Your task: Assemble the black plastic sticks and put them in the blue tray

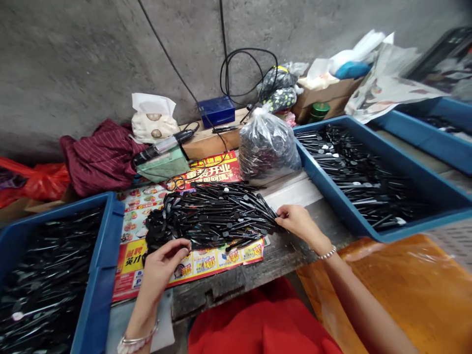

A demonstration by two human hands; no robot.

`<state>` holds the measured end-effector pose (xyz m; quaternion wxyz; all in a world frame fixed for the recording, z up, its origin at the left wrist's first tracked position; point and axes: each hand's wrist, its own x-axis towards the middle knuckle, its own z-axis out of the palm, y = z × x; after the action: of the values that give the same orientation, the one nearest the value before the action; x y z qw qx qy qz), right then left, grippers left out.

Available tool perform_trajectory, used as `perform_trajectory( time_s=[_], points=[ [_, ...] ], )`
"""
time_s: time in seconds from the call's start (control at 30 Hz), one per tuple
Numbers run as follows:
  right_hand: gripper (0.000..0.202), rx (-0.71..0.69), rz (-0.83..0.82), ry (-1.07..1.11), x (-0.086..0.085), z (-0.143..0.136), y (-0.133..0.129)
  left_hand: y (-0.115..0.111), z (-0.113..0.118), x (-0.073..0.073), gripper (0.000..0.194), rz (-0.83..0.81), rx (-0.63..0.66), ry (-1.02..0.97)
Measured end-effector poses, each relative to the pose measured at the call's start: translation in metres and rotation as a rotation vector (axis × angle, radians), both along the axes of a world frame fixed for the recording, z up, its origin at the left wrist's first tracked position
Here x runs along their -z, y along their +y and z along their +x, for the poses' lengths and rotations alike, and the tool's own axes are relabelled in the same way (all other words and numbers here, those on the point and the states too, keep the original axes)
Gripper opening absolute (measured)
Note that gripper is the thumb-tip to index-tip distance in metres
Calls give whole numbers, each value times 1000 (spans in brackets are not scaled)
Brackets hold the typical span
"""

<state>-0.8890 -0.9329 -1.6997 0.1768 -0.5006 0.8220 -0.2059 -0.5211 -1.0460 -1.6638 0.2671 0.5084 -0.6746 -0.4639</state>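
A pile of thin black plastic sticks [221, 211], some with small round discs on them, lies on printed flyers on the table in front of me. At the pile's right end my right hand [300, 225] pinches the end of a black stick between thumb and fingers. My left hand [165, 260] is at the front left edge of the pile, thumb and forefinger curled together at the tips. Whatever is between those tips, if anything, is too small to make out. The sticks' left ends look bunched and are partly hidden behind this hand.
Blue bins of black sticks stand at left [98, 275] and right [324, 196]. Behind the pile are a knotted clear plastic bag [271, 147], scissors [179, 183], a corded handheld tool [158, 149] on a green box [165, 167], and a tissue pack [155, 123]. Orange plastic sheeting [398, 290] lies at lower right.
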Motion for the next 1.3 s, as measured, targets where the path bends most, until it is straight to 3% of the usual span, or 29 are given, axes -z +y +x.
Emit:
perform_trajectory(
  time_s=[0.23, 0.33, 0.47, 0.87, 1.1, 1.3],
  points=[
    [24, 117, -27, -5, -7, -7, 31, 18, -21, 5, 17, 71, 109, 40],
    [31, 123, -94, -141, -8, -9, 41, 20, -28, 8, 17, 73, 128, 30],
    [38, 71, -157, -325, -3, 0, 44, 23, -34, 10, 18, 74, 145, 28],
    [41, 61, -153, -391, 2, 23, 54, 34, -39, 16, 16, 69, 143, 19],
    [30, -27, -211, -966, -4, 77, 59, 46, -60, 8, 12, 180, 93, 162],
    [38, 181, -238, -1377, -9, 110, 52, 57, -73, 2, 11, 283, 78, 264]
  ],
)
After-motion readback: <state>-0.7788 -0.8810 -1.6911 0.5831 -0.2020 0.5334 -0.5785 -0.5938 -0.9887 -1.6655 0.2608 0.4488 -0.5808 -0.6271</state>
